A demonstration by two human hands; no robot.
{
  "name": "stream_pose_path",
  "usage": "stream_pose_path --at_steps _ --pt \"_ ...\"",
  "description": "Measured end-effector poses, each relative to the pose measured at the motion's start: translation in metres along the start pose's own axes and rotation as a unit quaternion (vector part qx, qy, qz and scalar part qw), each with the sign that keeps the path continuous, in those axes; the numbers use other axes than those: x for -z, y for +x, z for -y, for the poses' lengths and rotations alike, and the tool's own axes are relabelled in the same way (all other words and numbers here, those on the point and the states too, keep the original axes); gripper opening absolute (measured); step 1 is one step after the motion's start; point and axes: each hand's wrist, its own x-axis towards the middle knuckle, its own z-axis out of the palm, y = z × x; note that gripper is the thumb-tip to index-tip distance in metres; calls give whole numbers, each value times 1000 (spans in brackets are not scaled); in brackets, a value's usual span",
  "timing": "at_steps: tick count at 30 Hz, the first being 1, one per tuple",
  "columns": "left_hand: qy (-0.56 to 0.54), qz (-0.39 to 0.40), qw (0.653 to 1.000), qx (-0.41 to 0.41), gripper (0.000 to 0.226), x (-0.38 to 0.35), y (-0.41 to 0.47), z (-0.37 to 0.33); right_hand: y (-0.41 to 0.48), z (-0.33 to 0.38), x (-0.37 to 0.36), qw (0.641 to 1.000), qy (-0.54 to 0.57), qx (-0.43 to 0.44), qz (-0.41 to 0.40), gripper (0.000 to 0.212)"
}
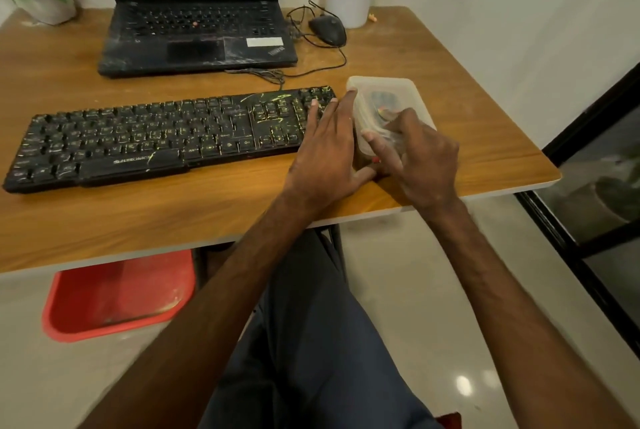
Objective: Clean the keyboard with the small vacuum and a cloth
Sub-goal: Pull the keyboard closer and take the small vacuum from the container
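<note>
The black keyboard (166,141), its keys streaked yellow-green, lies flat on the wooden bench (138,220), with bare woodgrain before the near edge. My left hand (325,148) rests flat, fingers straight, over its right end, touching the translucent plastic tub (388,85) just beside it. My right hand (419,158) curls round the tub's rounded near corner, near the bench's right edge.

Tub (381,82): contents blurred, part-covered by right hand (419,158). Keyboard (156,141): right end under left hand (325,151). Laptop (194,33): screen cut off at top edge.
</note>
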Motion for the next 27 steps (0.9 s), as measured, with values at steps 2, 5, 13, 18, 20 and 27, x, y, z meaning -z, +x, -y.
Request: stream_pose_path --at_steps 2,5,13,18,20,27 --pt "7 -5 1000 -2 114 0 0 -3 2 -1 3 999 37 -28 -12 55" --pt "17 -12 1000 -6 115 1 -1 -5 5 1 5 992 98 -81 -21 51" --pt "110 34 993 18 105 -1 1 -5 27 -9 10 867 297 -331 -224 23" --pt "122 43 991 35 96 0 2 -5 21 -32 -7 793 343 -454 -218 30" --pt "122 42 991 38 95 0 2 -5 20 -46 -12 769 346 -494 -212 30" --pt "139 44 987 62 95 -3 13 -4 24 -85 -18 821 187 -534 -74 29"
